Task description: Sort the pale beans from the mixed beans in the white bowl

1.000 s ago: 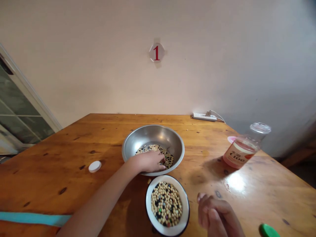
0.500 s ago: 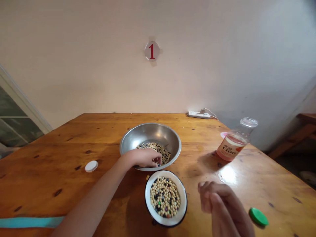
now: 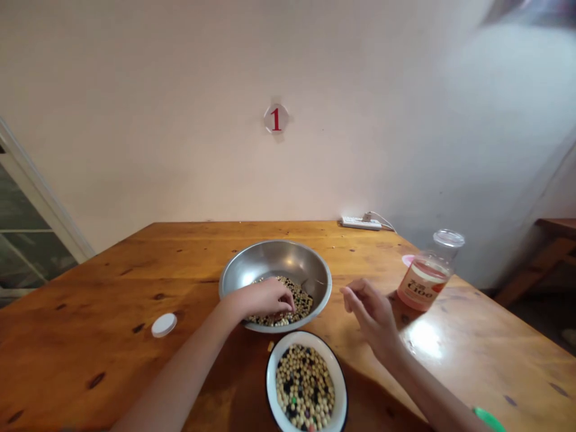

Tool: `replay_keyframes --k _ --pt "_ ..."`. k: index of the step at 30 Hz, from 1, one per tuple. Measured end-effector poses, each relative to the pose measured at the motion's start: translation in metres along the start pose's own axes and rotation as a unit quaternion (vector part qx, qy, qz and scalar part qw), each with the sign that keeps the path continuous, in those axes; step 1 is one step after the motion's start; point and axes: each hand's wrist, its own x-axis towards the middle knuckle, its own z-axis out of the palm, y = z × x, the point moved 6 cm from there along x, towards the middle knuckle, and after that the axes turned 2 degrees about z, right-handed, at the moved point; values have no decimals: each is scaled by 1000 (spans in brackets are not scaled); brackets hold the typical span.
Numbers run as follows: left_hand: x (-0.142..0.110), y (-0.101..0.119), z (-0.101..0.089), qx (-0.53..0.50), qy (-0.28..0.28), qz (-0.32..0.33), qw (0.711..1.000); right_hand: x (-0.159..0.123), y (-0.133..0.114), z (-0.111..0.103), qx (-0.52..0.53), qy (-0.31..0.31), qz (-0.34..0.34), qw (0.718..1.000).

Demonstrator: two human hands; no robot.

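My left hand (image 3: 270, 297) reaches into a steel basin (image 3: 234, 264), its fingers curled at the surface of a mix of small pale and black beans (image 3: 299, 300). Whatever its fingertips pinch is too small to make out. To the right of the basin, my right hand (image 3: 369, 309) hovers over the table with thumb and fingers drawn together; I cannot see anything between them. In front of the basin stands a white enamel bowl (image 3: 341, 396) with a dark rim, full of pale and dark beans (image 3: 306, 381) with a few coloured bits, one green.
A clear bottle (image 3: 423, 282) with pink liquid stands at the right. A white lid (image 3: 164, 324) lies at the left and a green cap (image 3: 488, 420) at the lower right. Near the wall is a power strip (image 3: 361, 223). One yellowish bit (image 3: 270, 346) lies beside the bowl.
My right hand has moved forward, from beside the white bowl to beside the basin. The left hand stays in the basin, its fingers shifted slightly. The view has tilted up.
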Motion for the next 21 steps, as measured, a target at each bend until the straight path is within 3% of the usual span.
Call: replay_keyframes --k 5,10,21 --pt "1 -2 -2 17 20 -5 1000 -19 -2 2 -37 25 -74 996" --pt "-4 0 -11 13 33 -13 999 -23 -22 -1 -33 -16 -138 990" --pt "-3 0 -5 -24 -28 15 999 -22 -18 -3 -26 0 -114 993"
